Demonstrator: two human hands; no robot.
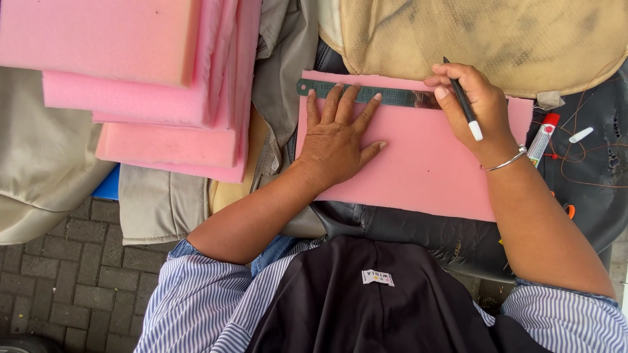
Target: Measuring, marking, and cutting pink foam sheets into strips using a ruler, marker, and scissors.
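— While pressing flat with the left hand (337,140), fingers spread open: what sits under the fingertips?

— A metal ruler (366,93), laid along the far edge of the pink foam sheet (418,163). Long axis running from nine o'clock to three o'clock across the sheet. Held down near the nine o'clock end, palm resting on the foam at about six o'clock from the ruler.

— And the right hand (471,108)?

— Closed around a black pen (462,98), white cap end pointing back toward five o'clock. Tip hidden behind the fingers, so no telling whether touching the foam. Placed at the three o'clock end of the ruler, just beside it.

— Nearer to the ruler, then?

— Both at it: left on top, right at the end. Probably a stroke along the ruler's edge, toward nine o'clock, judging by the grip.

— Anything else close?

— A stack of pink foam pieces (144,78) at ten o'clock, well apart. A red-capped tube (543,137) at three o'clock, beside the wrist with the bangle (505,162).
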